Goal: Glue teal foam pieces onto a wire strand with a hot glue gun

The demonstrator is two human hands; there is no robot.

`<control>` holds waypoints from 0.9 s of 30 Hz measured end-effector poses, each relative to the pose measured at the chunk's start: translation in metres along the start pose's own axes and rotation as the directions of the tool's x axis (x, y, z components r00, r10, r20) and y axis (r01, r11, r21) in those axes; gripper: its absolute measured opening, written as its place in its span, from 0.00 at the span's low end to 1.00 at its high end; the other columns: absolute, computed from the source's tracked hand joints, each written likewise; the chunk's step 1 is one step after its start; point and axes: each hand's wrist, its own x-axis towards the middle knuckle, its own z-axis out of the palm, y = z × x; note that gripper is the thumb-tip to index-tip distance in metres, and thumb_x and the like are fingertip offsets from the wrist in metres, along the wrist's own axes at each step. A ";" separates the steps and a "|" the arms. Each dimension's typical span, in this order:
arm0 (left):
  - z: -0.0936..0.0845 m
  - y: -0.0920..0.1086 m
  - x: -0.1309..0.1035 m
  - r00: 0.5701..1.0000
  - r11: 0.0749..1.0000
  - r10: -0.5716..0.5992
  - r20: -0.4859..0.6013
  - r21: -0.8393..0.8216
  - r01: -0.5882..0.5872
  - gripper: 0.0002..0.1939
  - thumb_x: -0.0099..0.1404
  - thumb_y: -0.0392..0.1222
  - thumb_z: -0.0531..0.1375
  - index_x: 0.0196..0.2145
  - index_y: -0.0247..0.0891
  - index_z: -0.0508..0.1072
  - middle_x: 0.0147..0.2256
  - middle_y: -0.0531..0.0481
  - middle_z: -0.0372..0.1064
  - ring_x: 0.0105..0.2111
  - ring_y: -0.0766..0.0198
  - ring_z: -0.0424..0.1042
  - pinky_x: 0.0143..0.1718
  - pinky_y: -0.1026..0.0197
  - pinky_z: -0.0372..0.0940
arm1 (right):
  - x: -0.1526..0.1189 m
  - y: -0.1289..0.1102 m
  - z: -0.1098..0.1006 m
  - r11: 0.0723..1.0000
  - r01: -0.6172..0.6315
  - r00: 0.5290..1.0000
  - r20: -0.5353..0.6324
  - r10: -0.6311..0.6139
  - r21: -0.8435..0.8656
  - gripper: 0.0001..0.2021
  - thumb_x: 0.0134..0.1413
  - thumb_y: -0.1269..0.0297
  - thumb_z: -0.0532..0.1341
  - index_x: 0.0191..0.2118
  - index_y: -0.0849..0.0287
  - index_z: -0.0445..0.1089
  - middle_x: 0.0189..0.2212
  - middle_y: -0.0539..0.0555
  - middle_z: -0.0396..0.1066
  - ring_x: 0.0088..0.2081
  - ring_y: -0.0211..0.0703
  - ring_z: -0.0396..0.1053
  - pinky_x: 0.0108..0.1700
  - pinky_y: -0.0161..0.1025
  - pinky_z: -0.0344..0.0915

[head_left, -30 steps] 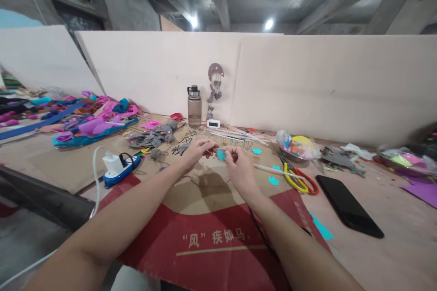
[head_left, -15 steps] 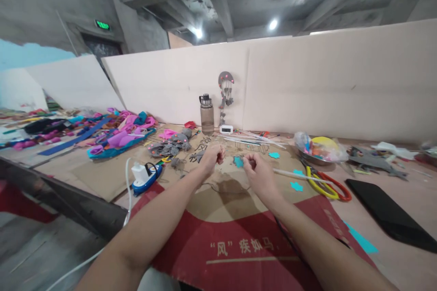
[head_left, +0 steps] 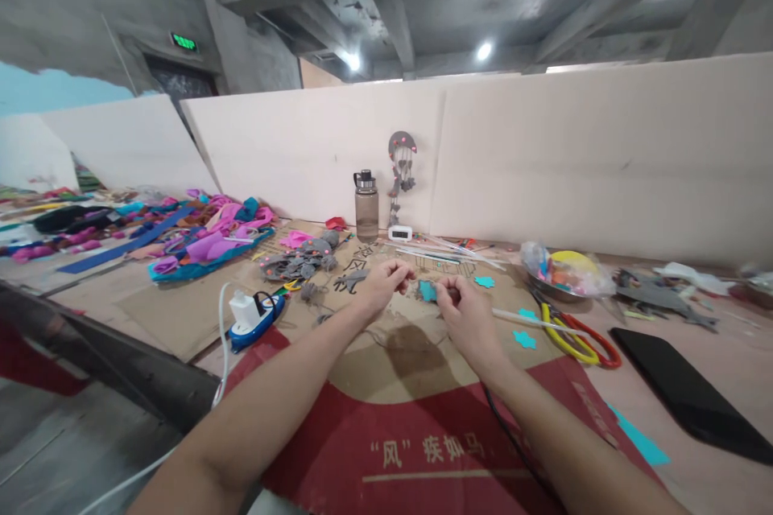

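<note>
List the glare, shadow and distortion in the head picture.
Head view: two ceiling lights glare white; head view: a soft shadow darkens the cardboard near the right hand; head view: the phone looks stretched toward the corner, likely wide-angle distortion.

Head camera is looking forward and down across the worktable [head_left: 737, 354], facing pale upright boards [head_left: 290, 145]; left hand [head_left: 386, 287] and right hand [head_left: 466, 318] are showing fairly near, mid-frame; ceiling [head_left: 477, 0] is filling the top.
</note>
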 end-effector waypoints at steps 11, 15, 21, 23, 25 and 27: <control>0.005 0.009 -0.006 1.000 0.987 0.021 -0.013 -0.160 -0.023 0.08 0.47 0.37 0.64 0.24 0.34 0.67 0.28 0.54 0.68 0.24 0.74 0.62 0.29 0.66 0.57 | 0.001 -0.002 -0.003 1.000 -0.026 1.000 -0.013 0.026 -0.006 0.11 0.56 0.56 0.54 0.28 0.56 0.64 0.23 0.50 0.65 0.25 0.41 0.60 0.30 0.38 0.57; 0.003 0.009 -0.005 0.994 0.990 0.074 -0.078 -0.113 -0.083 0.06 0.44 0.35 0.62 0.22 0.34 0.67 0.26 0.54 0.67 0.27 0.72 0.63 0.31 0.67 0.56 | 0.001 -0.005 -0.002 1.000 -0.015 1.000 -0.013 0.014 -0.010 0.11 0.55 0.56 0.53 0.28 0.56 0.64 0.23 0.51 0.66 0.25 0.41 0.61 0.29 0.38 0.57; -0.003 0.007 -0.003 0.986 0.974 0.070 -0.152 -0.205 -0.100 0.02 0.46 0.33 0.57 0.23 0.35 0.67 0.20 0.57 0.59 0.21 0.72 0.56 0.26 0.66 0.51 | 0.000 0.001 0.000 0.999 -0.035 0.999 -0.002 0.035 -0.010 0.12 0.56 0.54 0.53 0.29 0.56 0.64 0.24 0.52 0.66 0.26 0.42 0.62 0.30 0.39 0.59; -0.005 0.008 -0.002 0.992 0.956 0.027 -0.125 -0.287 -0.062 0.03 0.49 0.36 0.58 0.25 0.34 0.70 0.20 0.56 0.59 0.20 0.72 0.57 0.25 0.66 0.52 | 0.000 0.004 0.001 0.999 -0.041 0.999 0.002 0.041 -0.006 0.12 0.56 0.53 0.54 0.30 0.56 0.65 0.24 0.52 0.67 0.26 0.43 0.63 0.31 0.40 0.60; -0.006 0.009 -0.002 0.994 0.949 -0.008 -0.108 -0.314 -0.027 0.07 0.52 0.40 0.61 0.27 0.32 0.73 0.22 0.53 0.63 0.22 0.71 0.61 0.26 0.65 0.55 | -0.001 0.005 0.000 0.999 -0.046 0.999 0.011 0.046 -0.007 0.12 0.56 0.53 0.54 0.30 0.56 0.65 0.24 0.52 0.67 0.27 0.43 0.64 0.31 0.40 0.60; -0.006 0.010 -0.002 0.994 0.946 -0.030 -0.104 -0.324 -0.005 0.12 0.54 0.45 0.64 0.30 0.31 0.76 0.26 0.50 0.69 0.24 0.71 0.64 0.27 0.65 0.57 | -0.002 0.004 0.000 0.998 -0.057 0.998 0.024 0.057 -0.004 0.12 0.57 0.54 0.53 0.30 0.56 0.65 0.24 0.52 0.67 0.27 0.43 0.64 0.32 0.40 0.60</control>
